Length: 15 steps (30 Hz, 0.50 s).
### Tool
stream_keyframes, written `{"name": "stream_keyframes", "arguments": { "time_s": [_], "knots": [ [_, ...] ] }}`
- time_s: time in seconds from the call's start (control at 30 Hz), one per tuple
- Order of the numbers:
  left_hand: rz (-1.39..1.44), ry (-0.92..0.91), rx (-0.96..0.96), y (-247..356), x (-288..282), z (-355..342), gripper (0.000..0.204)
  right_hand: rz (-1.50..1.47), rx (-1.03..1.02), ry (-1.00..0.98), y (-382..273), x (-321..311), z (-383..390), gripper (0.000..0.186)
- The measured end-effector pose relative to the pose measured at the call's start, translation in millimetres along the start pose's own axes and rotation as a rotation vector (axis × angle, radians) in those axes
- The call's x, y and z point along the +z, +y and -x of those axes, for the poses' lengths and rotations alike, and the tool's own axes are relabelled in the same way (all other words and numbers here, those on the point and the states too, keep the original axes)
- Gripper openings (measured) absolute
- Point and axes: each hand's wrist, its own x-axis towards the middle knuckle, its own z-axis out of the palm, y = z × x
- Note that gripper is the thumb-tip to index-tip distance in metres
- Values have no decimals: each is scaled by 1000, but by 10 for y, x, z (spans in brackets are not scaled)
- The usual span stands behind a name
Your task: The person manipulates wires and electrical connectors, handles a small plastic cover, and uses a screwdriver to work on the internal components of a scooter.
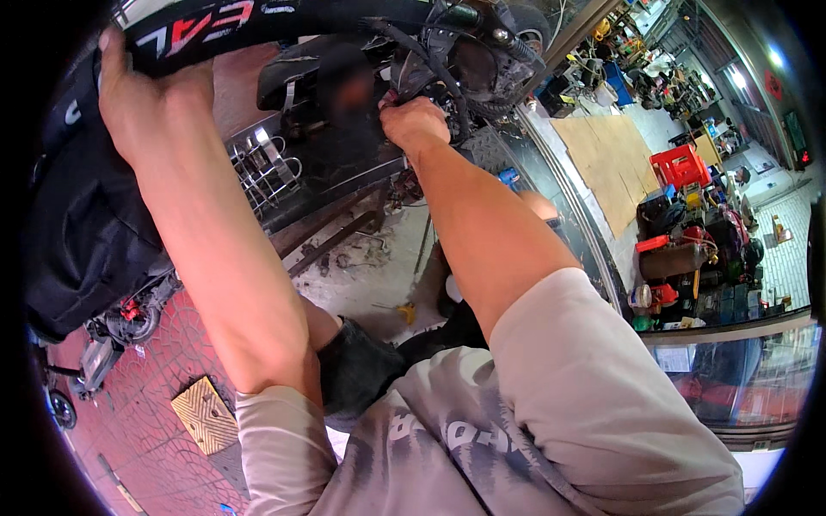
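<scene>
A long black curved piece with white and red lettering, perhaps a motorcycle seat, crosses the top of the head view. My left hand grips it at its left part, thumb up along the side; its other fingers are partly hidden. My right hand is closed beside black motorcycle-like parts with cables. The fingertips pinch at something small and dark that I cannot make out. Between my arms a wire rack of bright metal rests on a dark bench top.
Black cloth or a bag hangs at the left. A yellow ribbed ramp block lies on red paving. Rightward, past a door rail, are a cardboard sheet, a red plastic chair-like piece and crowded tools. A blue tool lies near my right forearm.
</scene>
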Motion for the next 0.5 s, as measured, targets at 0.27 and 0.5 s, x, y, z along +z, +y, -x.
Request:
{"name": "stream_keyframes", "arguments": {
  "time_s": [0.27,0.5],
  "knots": [
    [-164,-94,9,-204,618,-174,37,-202,0,-97,78,-92,-123,69],
    [-122,-528,150,-644,1071,-279,23,-603,-14,-196,212,86,-477,60]
  ]
}}
